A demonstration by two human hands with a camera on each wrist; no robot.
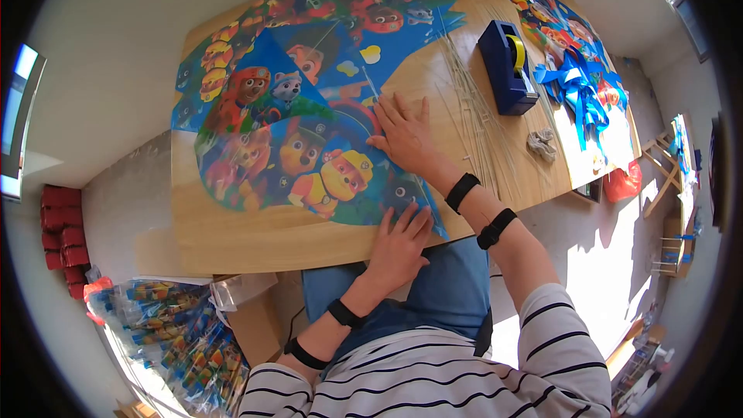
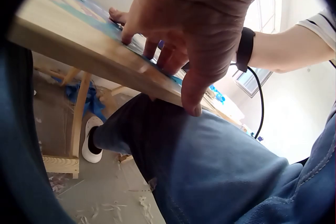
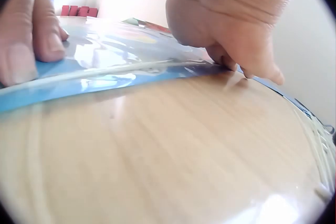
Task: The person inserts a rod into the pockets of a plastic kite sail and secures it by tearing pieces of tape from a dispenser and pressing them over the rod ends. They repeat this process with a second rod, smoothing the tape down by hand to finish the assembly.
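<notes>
A thin printed plastic sheet (image 1: 255, 151) with cartoon puppies, which looks like a kite sail, lies on the wooden table (image 1: 232, 251), partly folded over. Along its right edge runs a slim whitish rod (image 3: 121, 70) over a blue border (image 3: 110, 85). My right hand (image 1: 406, 135) rests on this edge farther up, fingers spread over the film and rod. Nearer to me, my left hand (image 1: 398, 248) lays its fingertips on the sheet's lower corner, with the thumb at the table's front edge in the left wrist view.
Several loose thin rods (image 1: 476, 116) lie right of the sheet. Beyond them stand a blue tape dispenser (image 1: 507, 70), a crumpled pale bit (image 1: 542, 145) and more printed sheets with blue ribbons (image 1: 580, 97). A bag of colourful packets (image 1: 174, 340) sits low at left.
</notes>
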